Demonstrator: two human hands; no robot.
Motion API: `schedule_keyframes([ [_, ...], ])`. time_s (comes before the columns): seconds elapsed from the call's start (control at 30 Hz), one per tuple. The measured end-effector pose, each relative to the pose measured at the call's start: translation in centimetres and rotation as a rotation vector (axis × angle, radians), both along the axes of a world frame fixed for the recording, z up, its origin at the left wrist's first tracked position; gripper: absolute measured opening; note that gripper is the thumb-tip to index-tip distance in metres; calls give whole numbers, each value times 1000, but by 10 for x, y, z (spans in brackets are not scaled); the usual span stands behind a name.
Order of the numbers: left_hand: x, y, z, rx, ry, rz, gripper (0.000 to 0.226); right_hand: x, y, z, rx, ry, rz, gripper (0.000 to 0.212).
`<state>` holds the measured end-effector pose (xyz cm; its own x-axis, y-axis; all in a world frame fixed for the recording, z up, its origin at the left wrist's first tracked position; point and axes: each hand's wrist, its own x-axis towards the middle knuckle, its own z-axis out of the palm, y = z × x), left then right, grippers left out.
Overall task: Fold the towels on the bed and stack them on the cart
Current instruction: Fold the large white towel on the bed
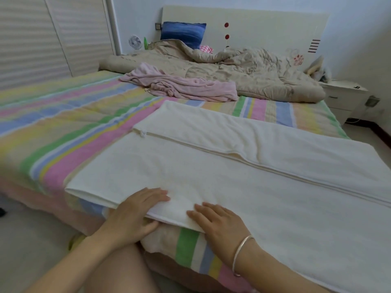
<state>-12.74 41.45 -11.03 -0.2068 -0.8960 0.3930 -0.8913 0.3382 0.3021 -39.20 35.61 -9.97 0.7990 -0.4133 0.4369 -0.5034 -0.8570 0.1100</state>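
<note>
Striped bedding in pink, green, blue and yellow covers the bed (63, 123), with a rumpled beige quilt (264, 77) pushed up toward the headboard. Across the near corner lies the white towel (232, 166), already doubled lengthwise, a hem running down its middle. A second, pink towel (179, 85) sits crumpled farther up the bed, well apart and untouched. No cart is in sight from here.

The left hand (133, 214) has the near edge of the white towel: its fingers (157, 196) lie close together on top while the thumb (149, 226) tucks underneath, pinching the cloth. The right hand (218, 225), a bracelet at its wrist, rests flat on the towel just beside it, fingers straight and nearly together, pressing down.

To my eye the folding of this first towel is midway: the long fold is made, the crosswise ones are not. The next move likely calls for lifting this near end and carrying it along the towel's length, keeping the edges lined up.
</note>
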Motion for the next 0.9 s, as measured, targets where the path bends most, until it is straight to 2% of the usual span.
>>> schedule_keyframes([
  [0.03,0,0,3,-26,45,42,50,-4,2,1,-22,-21,-32,38],
  [0.1,2,-1,9,-82,144,133,51,-16,7,7,-19,-34,-119,41],
  [0.17,6,-3,15,-144,194,224,48,-32,5,16,3,-90,-233,31],
  [0.2,9,-6,17,-172,193,267,45,-41,2,21,15,-125,-312,22],
  [0.3,14,-23,29,-259,124,414,38,-68,-15,43,75,-174,-552,28],
  [0.4,17,-56,46,-309,89,605,41,-85,-38,62,105,-177,-754,16],
  [0.5,24,-95,60,-274,69,759,41,-96,-68,61,-16,-297,-724,16],
  [0.57,31,-126,70,-268,53,795,36,-99,-92,65,-121,-335,-687,23],
  [0.67,39,-167,84,-321,-86,751,33,-102,-133,85,-225,-352,-638,28],
  [0.9,46,-285,134,-479,-452,619,29,-109,-270,125,-348,-217,-610,26],
])
